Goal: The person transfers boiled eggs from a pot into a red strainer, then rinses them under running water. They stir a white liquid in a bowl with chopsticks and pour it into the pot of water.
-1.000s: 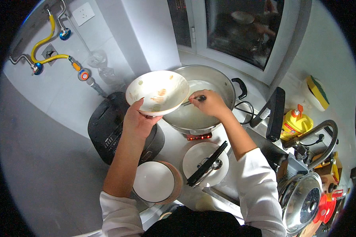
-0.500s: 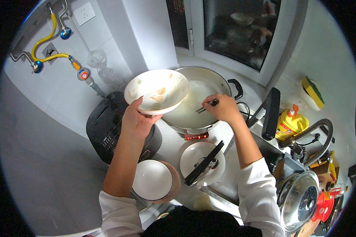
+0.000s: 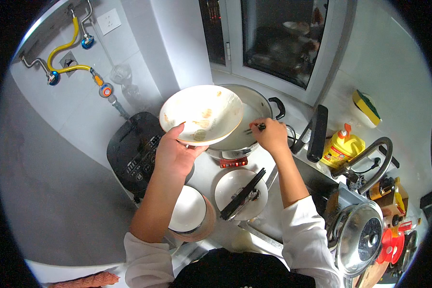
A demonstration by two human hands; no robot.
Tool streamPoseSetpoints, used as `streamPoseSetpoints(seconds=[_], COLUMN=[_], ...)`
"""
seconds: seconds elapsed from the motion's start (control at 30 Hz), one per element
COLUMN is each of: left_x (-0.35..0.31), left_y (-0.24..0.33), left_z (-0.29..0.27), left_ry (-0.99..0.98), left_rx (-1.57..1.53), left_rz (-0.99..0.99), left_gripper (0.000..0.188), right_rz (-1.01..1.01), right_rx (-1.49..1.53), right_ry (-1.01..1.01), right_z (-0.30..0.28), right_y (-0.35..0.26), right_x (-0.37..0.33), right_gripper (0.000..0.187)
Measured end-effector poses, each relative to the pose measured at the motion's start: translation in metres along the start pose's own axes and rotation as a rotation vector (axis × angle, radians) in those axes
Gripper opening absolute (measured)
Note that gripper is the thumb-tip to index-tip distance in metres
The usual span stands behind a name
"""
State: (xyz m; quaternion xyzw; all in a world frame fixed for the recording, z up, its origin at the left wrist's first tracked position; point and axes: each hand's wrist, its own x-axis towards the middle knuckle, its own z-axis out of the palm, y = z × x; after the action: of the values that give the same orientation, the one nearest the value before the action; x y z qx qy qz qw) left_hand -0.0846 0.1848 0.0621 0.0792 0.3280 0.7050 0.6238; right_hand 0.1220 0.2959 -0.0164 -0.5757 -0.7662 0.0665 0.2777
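My left hand (image 3: 175, 151) grips the near rim of a large white bowl (image 3: 221, 113) with faded leaf-like patterns, its thumb inside and fingers beneath. The bowl is tilted over the left side of a wide metal pot (image 3: 258, 99), hiding part of it. Pale, cloudy liquid shows in the pot. To the right, my right hand (image 3: 272, 137) is closed around dark chopsticks (image 3: 248, 131), their tips pointing left over the pot. What lies directly below the tips is hard to make out.
A white plate (image 3: 222, 188) carries several black chopsticks and spoons. Left of it is a white bowl (image 3: 187, 209), behind it a black cooker (image 3: 134, 151). At right are the sink (image 3: 273, 211), faucet (image 3: 388, 161), yellow pump bottle (image 3: 343, 149) and glass lid (image 3: 360, 240).
My left hand has carried the bowl slightly right, further over the pot. My right hand stays closed on the chopsticks above the pot. The whole view has shifted a little.
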Motion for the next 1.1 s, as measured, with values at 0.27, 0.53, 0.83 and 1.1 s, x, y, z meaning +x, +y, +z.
streamPoseSetpoints(seconds=[0.27,0.53,0.83,1.1], left_x=[-0.036,-0.064,-0.095,-0.090], left_y=[-0.023,-0.057,-0.105,-0.145], left_z=[0.001,-0.017,-0.041,-0.061], left_ry=[-0.018,-0.069,-0.154,-0.079], left_rx=[0.008,-0.026,-0.021,0.029], left_rz=[-0.003,-0.087,-0.166,-0.293], left_gripper=[0.048,0.041,0.052,0.056], right_rz=[0.064,0.104,0.136,0.139], right_rx=[0.248,0.532,0.774,0.467], right_ry=[0.141,0.229,0.419,0.535], right_z=[-0.061,-0.109,-0.162,-0.147], right_y=[0.001,0.010,0.030,0.070], right_x=[-0.037,-0.080,-0.160,-0.187], right_gripper=[0.032,0.036,0.042,0.035])
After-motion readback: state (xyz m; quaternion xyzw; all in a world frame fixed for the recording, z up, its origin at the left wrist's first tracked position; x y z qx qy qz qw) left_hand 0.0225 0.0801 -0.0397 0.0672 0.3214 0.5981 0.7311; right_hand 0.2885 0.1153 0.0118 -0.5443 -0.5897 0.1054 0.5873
